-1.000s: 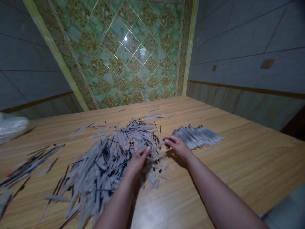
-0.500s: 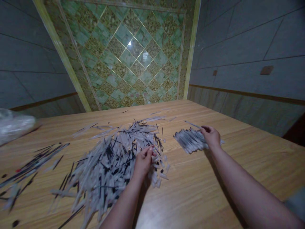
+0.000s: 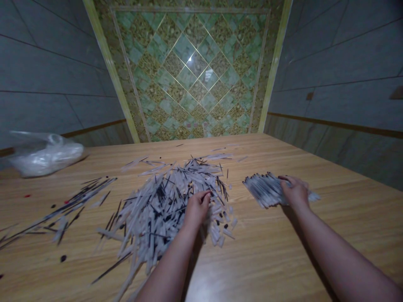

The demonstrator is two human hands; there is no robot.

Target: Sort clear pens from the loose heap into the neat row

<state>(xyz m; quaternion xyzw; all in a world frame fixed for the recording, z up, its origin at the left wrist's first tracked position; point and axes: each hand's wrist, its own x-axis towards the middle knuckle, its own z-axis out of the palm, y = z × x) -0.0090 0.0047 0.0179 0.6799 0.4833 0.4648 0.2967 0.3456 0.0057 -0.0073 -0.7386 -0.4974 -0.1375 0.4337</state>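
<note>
Leftmost, a clear bag (image 3: 52, 155) sits back on the table (image 3: 252, 264), probably out of the arms' way. In front of it lie loose dark rods (image 3: 90, 195), scattered at slants. Next comes the heap (image 3: 146, 209) of pale tubes and dark rods, seemingly within easy reach of the left hand (image 3: 197, 209). That hand is over its right side, thumb and fingers drawn together; whether they pinch something small, I cannot tell. Just beside it are short pale bits (image 3: 217, 237) and dark caps. Well apart, farther right, the row (image 3: 262, 191) of tubes lies side by side, likely to keep them even. The right hand (image 3: 296, 193) is over its right part, fingers bent; I cannot tell whether they grip a tube.
</note>
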